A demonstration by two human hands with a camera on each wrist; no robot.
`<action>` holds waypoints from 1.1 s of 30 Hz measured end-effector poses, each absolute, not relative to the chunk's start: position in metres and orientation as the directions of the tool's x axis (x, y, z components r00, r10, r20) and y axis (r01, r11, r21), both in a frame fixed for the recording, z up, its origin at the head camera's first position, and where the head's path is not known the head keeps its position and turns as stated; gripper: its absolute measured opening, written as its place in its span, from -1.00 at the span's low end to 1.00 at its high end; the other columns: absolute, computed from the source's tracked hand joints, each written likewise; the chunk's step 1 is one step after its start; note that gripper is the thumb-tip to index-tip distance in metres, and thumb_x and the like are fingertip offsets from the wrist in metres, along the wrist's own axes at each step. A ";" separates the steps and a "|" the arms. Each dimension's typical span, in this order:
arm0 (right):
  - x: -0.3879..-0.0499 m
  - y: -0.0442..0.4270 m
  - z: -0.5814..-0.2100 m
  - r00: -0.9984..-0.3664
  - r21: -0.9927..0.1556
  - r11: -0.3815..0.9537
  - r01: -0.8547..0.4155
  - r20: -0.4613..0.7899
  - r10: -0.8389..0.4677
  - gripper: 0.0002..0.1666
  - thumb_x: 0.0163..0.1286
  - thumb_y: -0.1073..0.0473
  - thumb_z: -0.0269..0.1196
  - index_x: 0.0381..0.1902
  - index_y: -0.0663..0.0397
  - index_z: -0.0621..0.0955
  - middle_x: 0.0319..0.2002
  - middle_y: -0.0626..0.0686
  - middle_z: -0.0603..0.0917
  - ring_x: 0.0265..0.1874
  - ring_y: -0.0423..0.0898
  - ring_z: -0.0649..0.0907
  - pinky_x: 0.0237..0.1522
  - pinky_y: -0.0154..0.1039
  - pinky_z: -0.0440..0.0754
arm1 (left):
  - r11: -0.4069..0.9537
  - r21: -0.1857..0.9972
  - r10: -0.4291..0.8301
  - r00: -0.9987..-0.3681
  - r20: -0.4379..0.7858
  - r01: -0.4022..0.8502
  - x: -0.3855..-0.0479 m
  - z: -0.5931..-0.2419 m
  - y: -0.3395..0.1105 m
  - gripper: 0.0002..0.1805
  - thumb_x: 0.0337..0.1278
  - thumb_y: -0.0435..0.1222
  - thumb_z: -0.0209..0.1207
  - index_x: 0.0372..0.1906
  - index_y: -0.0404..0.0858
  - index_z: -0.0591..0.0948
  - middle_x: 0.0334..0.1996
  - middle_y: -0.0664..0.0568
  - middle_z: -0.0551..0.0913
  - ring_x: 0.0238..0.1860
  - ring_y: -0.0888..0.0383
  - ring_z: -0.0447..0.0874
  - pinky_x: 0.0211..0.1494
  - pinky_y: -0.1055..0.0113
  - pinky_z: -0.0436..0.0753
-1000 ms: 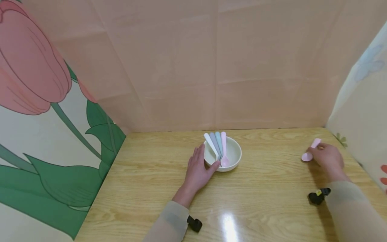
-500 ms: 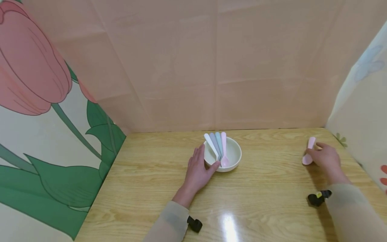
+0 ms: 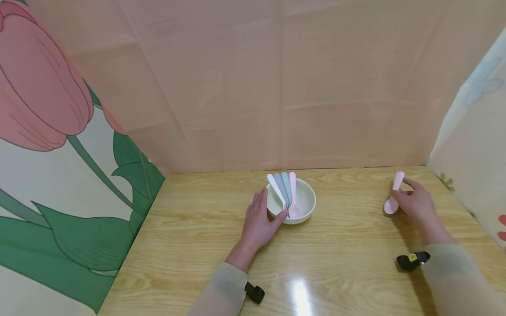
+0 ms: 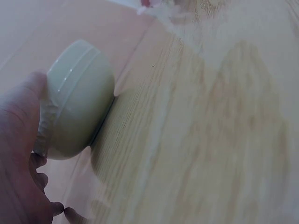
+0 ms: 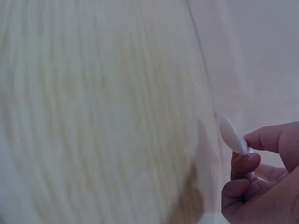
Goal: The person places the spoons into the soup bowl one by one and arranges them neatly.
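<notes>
A cream bowl (image 3: 309, 199) stands near the table's back edge with several small spoons leaning in it: a white spoon (image 3: 276, 188), a grey-purple one, a blue-green one and a pink spoon (image 3: 293, 193). My left hand (image 3: 258, 221) rests against the bowl's left side, fingers straight and thumb at the front rim. In the left wrist view, the thumb touches the outer wall of the bowl (image 4: 84, 102). Far to the right, my right hand (image 3: 417, 202) pinches another pink spoon (image 3: 391, 206) by its handle, bowl end down. The right wrist view shows that spoon (image 5: 231, 136) between thumb and fingers.
The wooden table (image 3: 340, 254) ends at a pinkish-brown sheet (image 3: 221, 87) behind the bowl. Panels flank both sides, the left panel (image 3: 95, 237) bearing tulips. Black wrist cameras hang by both sleeves.
My right hand has shifted left with the pink spoon, whose handle has swung more upright. The left hand, the bowl and its spoons have stayed put.
</notes>
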State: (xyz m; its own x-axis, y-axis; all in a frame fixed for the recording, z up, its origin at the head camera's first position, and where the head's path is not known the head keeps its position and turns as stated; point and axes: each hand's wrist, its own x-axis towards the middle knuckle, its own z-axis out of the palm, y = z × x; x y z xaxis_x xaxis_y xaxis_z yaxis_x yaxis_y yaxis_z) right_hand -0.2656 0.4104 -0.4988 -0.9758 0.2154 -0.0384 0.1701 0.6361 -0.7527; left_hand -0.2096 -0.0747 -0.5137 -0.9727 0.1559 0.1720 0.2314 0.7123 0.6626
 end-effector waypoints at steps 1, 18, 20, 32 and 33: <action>-0.266 0.407 -0.497 -0.977 -0.759 0.630 0.163 -0.034 0.212 -0.04 0.71 -0.03 0.16 0.71 0.49 0.08 0.20 0.59 0.55 -0.30 -0.23 0.61 -0.40 -0.38 0.64 | 0.713 0.663 0.156 -0.973 0.170 0.230 -0.209 -0.513 -0.075 0.17 0.52 0.44 0.05 0.83 -0.22 -0.03 0.79 -0.12 0.07 0.79 -0.13 -0.09 0.75 -0.22 0.06; -0.252 0.326 -0.458 -0.997 -0.872 0.487 -0.056 0.078 0.024 0.00 0.70 0.27 0.19 0.78 0.30 -0.14 -0.12 0.13 0.69 -0.40 -0.25 0.68 -0.30 -0.37 0.72 | 0.710 0.667 0.154 -0.974 0.167 0.226 -0.207 -0.513 -0.075 0.17 0.51 0.44 0.07 0.83 -0.21 -0.03 0.79 -0.15 0.09 0.79 -0.14 -0.09 0.75 -0.23 0.07; -0.250 0.316 -0.454 -0.997 -0.876 0.477 -0.069 0.082 0.005 0.01 0.70 0.27 0.20 0.79 0.26 -0.13 -0.13 0.14 0.68 -0.40 -0.23 0.68 -0.31 -0.37 0.71 | 0.709 0.668 0.153 -0.974 0.166 0.225 -0.207 -0.513 -0.075 0.18 0.51 0.44 0.06 0.83 -0.23 -0.02 0.79 -0.15 0.09 0.79 -0.14 -0.10 0.75 -0.23 0.06; -0.247 0.275 -0.442 -0.990 -0.906 0.400 -0.138 0.122 -0.066 0.13 0.66 0.29 0.30 0.84 0.04 -0.16 -0.13 0.20 0.67 -0.35 -0.18 0.72 -0.29 -0.32 0.77 | 0.712 0.667 0.153 -0.975 0.162 0.222 -0.207 -0.513 -0.075 0.18 0.50 0.45 0.06 0.83 -0.25 -0.01 0.79 -0.14 0.08 0.79 -0.12 -0.11 0.76 -0.20 0.05; -0.248 0.271 -0.441 -0.990 -0.910 0.390 -0.143 0.126 -0.069 0.14 0.65 0.30 0.31 0.84 0.04 -0.16 -0.14 0.19 0.68 -0.35 -0.18 0.72 -0.28 -0.33 0.77 | 0.712 0.666 0.153 -0.975 0.160 0.221 -0.207 -0.513 -0.075 0.18 0.50 0.45 0.06 0.83 -0.24 -0.01 0.79 -0.13 0.07 0.79 -0.12 -0.11 0.76 -0.20 0.05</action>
